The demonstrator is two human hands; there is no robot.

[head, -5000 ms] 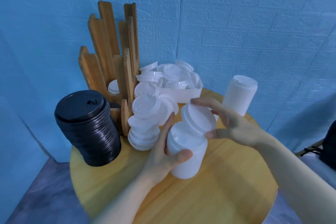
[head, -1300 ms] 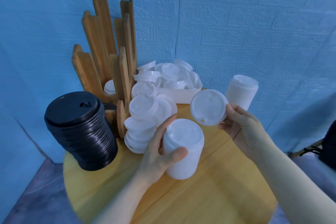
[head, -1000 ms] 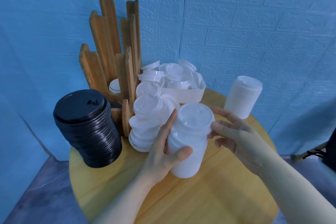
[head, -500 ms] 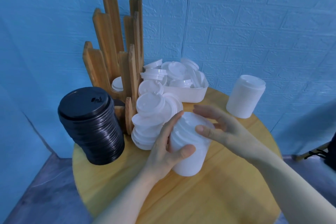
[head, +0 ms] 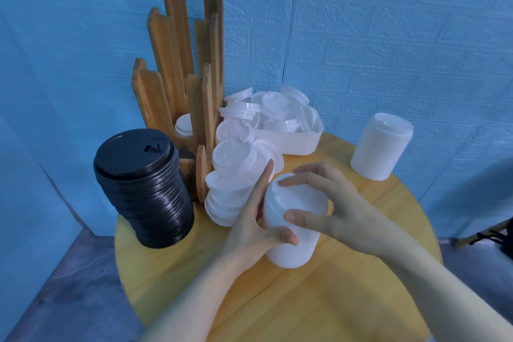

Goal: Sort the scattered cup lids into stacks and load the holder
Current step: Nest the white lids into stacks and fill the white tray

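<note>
Round wooden table (head: 347,300). Resting on it: black lid stack (head: 144,189) at nine o'clock, wooden holder (head: 180,78) at eleven, white tub of lids (head: 291,141) at twelve, white stack (head: 380,147) at two, another white stack (head: 294,244) central.

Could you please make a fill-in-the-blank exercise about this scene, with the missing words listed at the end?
1. The tall stack of lids standing left of the wooden holder is ___ in colour.
2. Both hands, the left hand and the right hand, are on a stack of ___ lids.
3. The loose lids are piled in a white ___ behind the hands.
4. Everything stands on a round ___ table.

Missing words: black; white; tray; wooden
</note>
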